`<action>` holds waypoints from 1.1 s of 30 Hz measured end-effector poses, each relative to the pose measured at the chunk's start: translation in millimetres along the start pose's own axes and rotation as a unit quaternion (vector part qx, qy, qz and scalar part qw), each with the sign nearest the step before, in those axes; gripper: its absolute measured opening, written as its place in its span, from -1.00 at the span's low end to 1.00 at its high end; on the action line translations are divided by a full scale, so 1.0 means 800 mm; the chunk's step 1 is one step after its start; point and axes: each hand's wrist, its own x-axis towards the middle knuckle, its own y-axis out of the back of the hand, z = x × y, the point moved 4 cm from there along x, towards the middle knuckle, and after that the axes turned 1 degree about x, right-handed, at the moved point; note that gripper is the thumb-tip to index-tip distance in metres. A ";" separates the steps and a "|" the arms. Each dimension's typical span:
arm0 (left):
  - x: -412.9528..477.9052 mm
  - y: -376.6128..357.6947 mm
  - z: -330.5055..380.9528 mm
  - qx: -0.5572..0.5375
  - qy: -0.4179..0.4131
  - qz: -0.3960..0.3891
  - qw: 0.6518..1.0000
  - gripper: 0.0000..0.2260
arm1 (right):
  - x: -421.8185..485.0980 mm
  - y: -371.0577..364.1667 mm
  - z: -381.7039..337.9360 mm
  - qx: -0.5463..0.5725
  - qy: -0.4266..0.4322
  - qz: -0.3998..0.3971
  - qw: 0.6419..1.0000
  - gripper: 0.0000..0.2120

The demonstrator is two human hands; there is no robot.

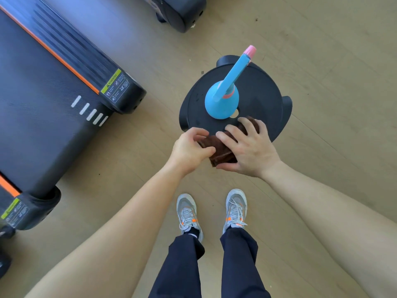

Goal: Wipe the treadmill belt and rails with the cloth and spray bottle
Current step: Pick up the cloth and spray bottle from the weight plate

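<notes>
You stand on a pale wood-plank floor, looking straight down. To your left lies the black treadmill belt with white dash marks, bordered by an orange-striped, ribbed black side rail bearing a green warning label; a second rail end sits nearer you. The base of another dark machine shows at the top edge. Ahead of your grey laced trainers stands a round black plastic stool, serving as the worktop. On it, upright, rests a light-blue plastic spray bottle with a pink nozzle tip. At the stool's near edge, partly overhanging it, is a folded dark-brown cloth, just beside the bottle's base. Your right hand lies spread over the cloth, fingers on top and thumb beneath, grasping it. Your left hand pinches the cloth's left end between curled fingers and thumb.
</notes>
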 end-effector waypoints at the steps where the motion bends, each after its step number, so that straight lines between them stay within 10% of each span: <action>1: 0.001 0.013 -0.006 -0.012 0.006 0.018 1.000 -0.68 | 0.001 -0.002 -0.008 -0.008 -0.002 0.025 1.000 -0.27; 7: -0.009 0.069 -0.011 0.006 0.025 0.136 0.990 -0.84 | 0.007 0.004 -0.048 -0.025 -0.007 0.044 0.999 -0.48; 12: -0.029 0.079 0.054 -0.005 -0.073 0.133 0.988 -0.79 | -0.017 0.052 -0.025 0.088 -0.176 -0.016 0.980 -0.54; 24: 0.031 0.035 0.142 0.170 -0.257 0.023 0.951 0.05 | -0.027 0.131 0.088 0.167 -0.429 0.037 0.887 -0.50; 33: 0.055 -0.011 0.172 0.078 -0.359 0.050 0.929 -0.52 | -0.039 0.099 0.122 0.167 -0.449 0.023 0.877 -0.46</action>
